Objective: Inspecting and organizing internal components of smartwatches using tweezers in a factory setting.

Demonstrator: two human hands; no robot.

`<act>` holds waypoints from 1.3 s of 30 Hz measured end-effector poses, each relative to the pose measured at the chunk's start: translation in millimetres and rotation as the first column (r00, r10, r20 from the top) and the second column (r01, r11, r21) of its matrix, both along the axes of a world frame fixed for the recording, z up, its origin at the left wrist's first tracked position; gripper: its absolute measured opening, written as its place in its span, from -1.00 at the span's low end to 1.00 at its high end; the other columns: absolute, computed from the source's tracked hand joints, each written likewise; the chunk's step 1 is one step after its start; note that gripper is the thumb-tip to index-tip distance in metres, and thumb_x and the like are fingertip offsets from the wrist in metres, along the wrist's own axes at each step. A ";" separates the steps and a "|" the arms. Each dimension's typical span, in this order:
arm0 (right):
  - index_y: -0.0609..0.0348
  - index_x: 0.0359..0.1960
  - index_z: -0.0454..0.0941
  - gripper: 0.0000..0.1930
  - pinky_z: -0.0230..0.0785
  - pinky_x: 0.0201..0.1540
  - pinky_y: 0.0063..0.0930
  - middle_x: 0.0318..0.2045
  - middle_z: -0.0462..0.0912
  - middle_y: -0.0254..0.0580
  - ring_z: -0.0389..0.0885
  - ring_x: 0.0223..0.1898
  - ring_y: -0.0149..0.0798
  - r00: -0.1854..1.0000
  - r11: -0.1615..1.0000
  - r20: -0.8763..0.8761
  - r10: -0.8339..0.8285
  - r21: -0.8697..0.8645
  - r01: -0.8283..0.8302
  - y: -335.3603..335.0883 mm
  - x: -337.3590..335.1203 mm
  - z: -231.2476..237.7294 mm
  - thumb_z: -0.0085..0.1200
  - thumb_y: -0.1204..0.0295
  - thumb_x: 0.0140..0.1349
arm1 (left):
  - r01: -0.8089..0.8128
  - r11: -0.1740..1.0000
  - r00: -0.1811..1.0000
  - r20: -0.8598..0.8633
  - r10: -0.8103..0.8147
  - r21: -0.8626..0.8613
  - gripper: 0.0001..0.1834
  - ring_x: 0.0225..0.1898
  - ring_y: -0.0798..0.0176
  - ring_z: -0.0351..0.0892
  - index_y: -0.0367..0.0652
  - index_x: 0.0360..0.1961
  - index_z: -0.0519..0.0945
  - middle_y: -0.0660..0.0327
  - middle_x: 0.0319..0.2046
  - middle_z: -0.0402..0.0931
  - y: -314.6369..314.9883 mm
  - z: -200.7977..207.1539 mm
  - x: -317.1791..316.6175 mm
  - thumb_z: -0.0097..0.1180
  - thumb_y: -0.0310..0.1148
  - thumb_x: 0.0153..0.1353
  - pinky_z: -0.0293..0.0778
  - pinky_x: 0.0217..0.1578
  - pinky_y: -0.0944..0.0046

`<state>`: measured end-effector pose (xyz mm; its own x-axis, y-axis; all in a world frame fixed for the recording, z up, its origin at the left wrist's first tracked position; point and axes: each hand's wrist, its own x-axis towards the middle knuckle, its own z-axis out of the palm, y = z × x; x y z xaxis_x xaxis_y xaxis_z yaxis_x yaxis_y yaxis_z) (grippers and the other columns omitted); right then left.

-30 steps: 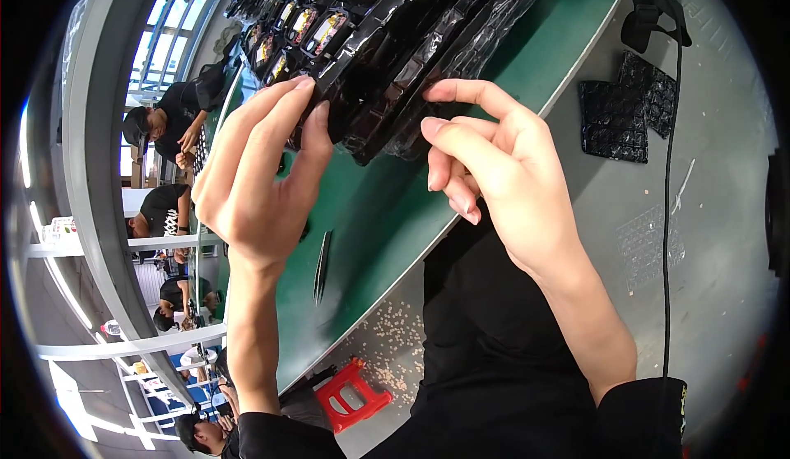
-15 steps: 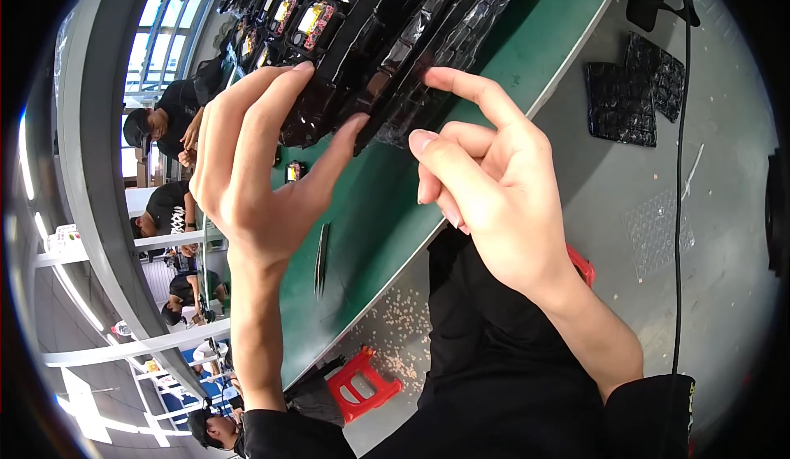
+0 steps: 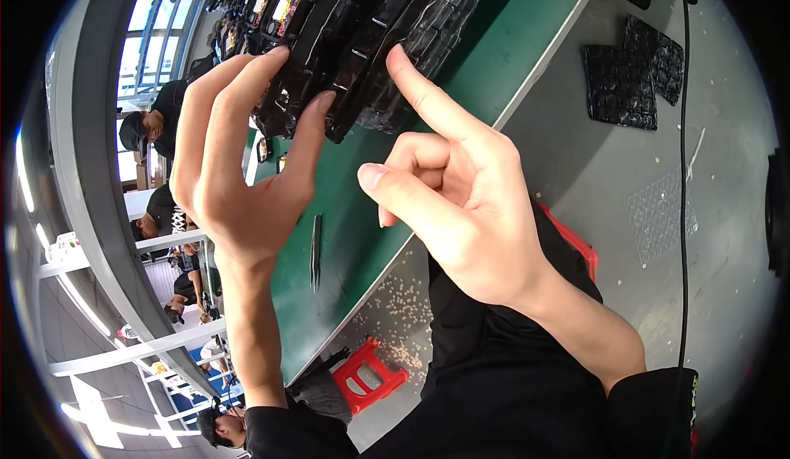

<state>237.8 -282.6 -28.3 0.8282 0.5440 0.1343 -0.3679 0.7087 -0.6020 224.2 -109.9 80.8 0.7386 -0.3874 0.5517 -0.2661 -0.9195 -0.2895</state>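
Observation:
Black plastic trays (image 3: 362, 23) lie in a stack at the top of the view, on the green table. My left hand (image 3: 243, 150) spans the near end of a black tray, fingertips on one side and thumb on the other. The palm side is partly hidden. My right hand (image 3: 469, 204) has its index finger stretched out, its tip at the shiny tray edges; whether it presses on them I cannot tell. Its thumb stands apart and the other fingers are curled, with nothing visible in them. Small dark pieces with colourful faces (image 3: 288, 8) sit in the trays at upper left.
Tweezers (image 3: 315, 253) lie on the green table (image 3: 362, 220). Black trays (image 3: 621, 85) and a clear tray (image 3: 658, 216) are on the grey floor, crossed by a black cable (image 3: 685, 171). A red stool (image 3: 370, 377) stands below the table edge. Several people work at left.
My right hand has shifted left and its index finger has straightened, widening the gap to the thumb. My left hand and the trays sit slightly farther up and left in view.

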 end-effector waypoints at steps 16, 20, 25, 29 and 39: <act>0.57 0.70 -0.07 -0.11 0.45 -0.19 -0.58 -0.45 0.64 -0.35 0.64 -0.35 -0.50 0.996 0.997 -0.069 0.057 -0.044 -0.060 -9.9 2.7 -5.3 0.22 0.60 0.49 | -0.022 0.999 0.999 -0.033 0.023 0.039 -0.32 0.05 0.21 0.81 -0.15 0.20 0.78 0.14 0.09 0.78 -1.9 -1.3 -2.1 0.76 -0.43 -0.02 0.74 -0.04 0.20; 0.70 0.65 -0.11 -0.14 0.33 -0.44 -0.66 -0.53 0.57 -0.38 0.45 -0.51 -0.67 0.999 0.999 -0.043 0.021 -0.049 -0.023 -2.7 -3.3 -5.6 0.13 0.59 0.49 | -0.064 0.996 0.997 -0.028 0.065 0.061 -0.33 0.06 0.22 0.81 -0.15 0.21 0.78 0.15 0.09 0.79 -1.5 0.9 -3.1 0.76 -0.42 0.02 0.73 -0.03 0.19; 0.72 0.65 -0.12 -0.12 0.35 -0.45 -0.63 -0.54 0.59 -0.34 0.49 -0.51 -0.63 0.999 1.000 -0.033 0.013 -0.015 -0.013 1.2 -5.9 -7.3 0.14 0.60 0.45 | -0.061 0.998 0.998 -0.023 0.061 0.008 -0.39 0.06 0.26 0.79 -0.15 0.22 0.78 0.17 0.07 0.79 0.1 -2.1 -2.9 0.71 -0.44 0.12 0.71 -0.02 0.23; 0.70 0.66 -0.16 -0.09 0.37 -0.43 -0.63 -0.51 0.61 -0.33 0.51 -0.50 -0.63 0.993 0.996 -0.098 0.071 0.069 -0.064 -6.3 -2.6 -5.8 0.16 0.61 0.43 | -0.069 0.996 0.997 -0.028 0.070 0.063 -0.40 0.06 0.26 0.80 -0.14 0.22 0.78 0.18 0.07 0.79 -5.8 1.4 -3.8 0.71 -0.44 0.12 0.71 -0.03 0.25; 0.60 0.70 -0.18 -0.03 0.37 -0.30 -0.64 -0.48 0.62 -0.35 0.57 -0.40 -0.56 0.943 0.945 -0.181 0.278 0.228 -0.235 -14.6 5.4 -7.7 0.19 0.61 0.39 | -0.046 0.998 0.998 -0.033 0.048 0.052 -0.36 0.06 0.25 0.80 -0.15 0.23 0.76 0.17 0.07 0.78 -0.5 -2.0 -2.2 0.73 -0.41 0.10 0.72 -0.05 0.24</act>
